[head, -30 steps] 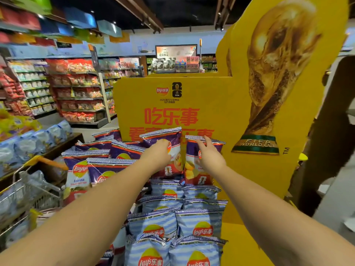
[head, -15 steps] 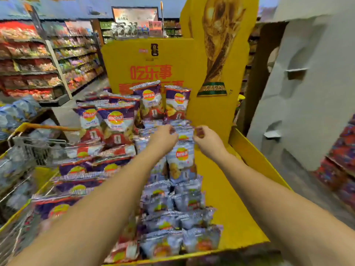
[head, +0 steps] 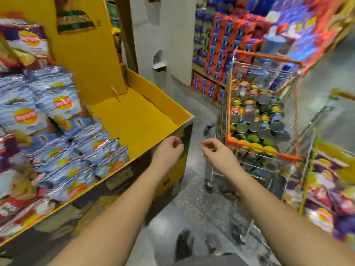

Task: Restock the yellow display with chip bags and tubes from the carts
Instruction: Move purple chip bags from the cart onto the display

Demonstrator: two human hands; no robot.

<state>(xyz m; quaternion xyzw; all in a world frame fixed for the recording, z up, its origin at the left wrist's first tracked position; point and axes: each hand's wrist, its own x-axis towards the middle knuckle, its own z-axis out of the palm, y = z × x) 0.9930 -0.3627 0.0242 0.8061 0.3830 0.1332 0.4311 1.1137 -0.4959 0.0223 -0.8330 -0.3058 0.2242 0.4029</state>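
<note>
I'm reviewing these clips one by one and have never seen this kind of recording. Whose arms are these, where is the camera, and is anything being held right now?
No machine here: a person wears a wide-angle camera on the head, looking forward and down, so the two bare arms are their own. The left hand and right hand hang loosely curled and hold nothing. On the left stands the yellow display, its left part filled with chip bags, its right part bare. To the right, an orange-rimmed cart holds chip tubes. At the far right, another cart with bags shows, blurred.
</note>
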